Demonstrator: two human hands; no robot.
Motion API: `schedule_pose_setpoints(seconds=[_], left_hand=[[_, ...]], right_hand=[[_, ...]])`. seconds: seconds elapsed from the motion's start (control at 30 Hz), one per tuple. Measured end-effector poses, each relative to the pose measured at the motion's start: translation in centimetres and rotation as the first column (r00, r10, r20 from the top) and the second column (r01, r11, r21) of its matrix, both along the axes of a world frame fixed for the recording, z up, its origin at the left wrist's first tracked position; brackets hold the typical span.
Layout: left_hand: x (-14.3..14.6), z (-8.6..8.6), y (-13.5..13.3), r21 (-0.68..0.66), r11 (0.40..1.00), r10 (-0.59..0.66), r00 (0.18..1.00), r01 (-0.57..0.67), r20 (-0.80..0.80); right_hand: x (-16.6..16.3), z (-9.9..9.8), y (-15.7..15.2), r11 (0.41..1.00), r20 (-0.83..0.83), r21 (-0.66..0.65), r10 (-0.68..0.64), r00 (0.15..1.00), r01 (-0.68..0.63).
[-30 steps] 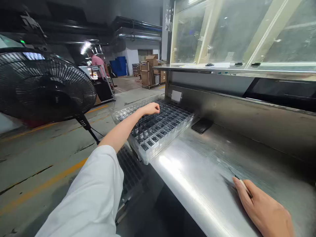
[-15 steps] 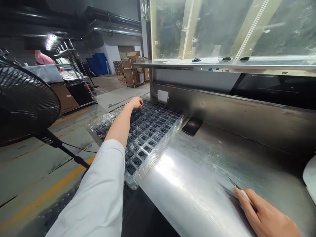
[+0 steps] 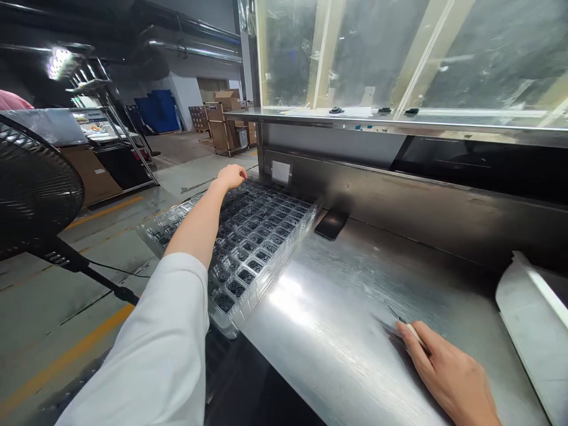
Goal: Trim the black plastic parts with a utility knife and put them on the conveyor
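Observation:
A stack of clear plastic trays (image 3: 261, 248) filled with several small dark parts lies at the left end of a steel bench (image 3: 337, 313) and overhangs its edge. My left hand (image 3: 231, 176) reaches over to the stack's far edge with its fingers curled on the rim. My right hand (image 3: 448, 373) rests on the bench near its front right, fingers closed on thin tweezers (image 3: 406, 324) whose tip points away from me.
A dark phone (image 3: 331, 225) lies on the bench beside the trays. A white object (image 3: 532, 313) sits at the right edge. A black floor fan (image 3: 35, 189) stands left. Shelving, cartons and a person in pink are in the background.
The view has swung to the right, bringing the white object in. My left hand has slid farther along the trays to their far edge. My right hand has stayed on the tweezers.

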State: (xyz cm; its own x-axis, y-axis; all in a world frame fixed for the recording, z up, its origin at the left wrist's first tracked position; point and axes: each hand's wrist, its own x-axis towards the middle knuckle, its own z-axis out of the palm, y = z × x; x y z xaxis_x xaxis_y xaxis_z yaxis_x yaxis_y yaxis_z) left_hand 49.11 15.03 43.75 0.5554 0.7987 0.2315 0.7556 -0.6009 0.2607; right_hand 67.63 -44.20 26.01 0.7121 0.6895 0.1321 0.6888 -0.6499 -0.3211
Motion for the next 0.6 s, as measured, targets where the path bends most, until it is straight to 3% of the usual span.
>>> schedule_pose_setpoints(seconds=[0.2, 0.4, 0.5, 0.6], left_hand=[[0.8, 4.1, -6.1, 0.126, 0.985, -0.127, 0.990, 0.118, 0.066], [2.5, 7.3, -16.0, 0.316, 0.901, -0.363, 0.917, 0.299, 0.167], [3.5, 7.2, -21.8, 0.361, 0.830, -0.531, 0.799, 0.424, 0.281], [4.8, 4.8, -27.7, 0.296, 0.778, -0.618, 0.591, 0.554, 0.519]], right_hand=[[-0.1, 0.0, 0.5, 0.996, 0.072, 0.071, 0.041, 0.997, -0.046], [-1.4, 0.8, 0.9, 0.994, 0.121, 0.085, 0.056, 0.991, -0.067], [-2.0, 1.5, 0.7, 0.995, 0.130, 0.089, 0.030, 0.991, -0.041], [-2.0, 1.9, 0.2, 0.991, 0.142, 0.131, -0.009, 0.990, -0.009]])
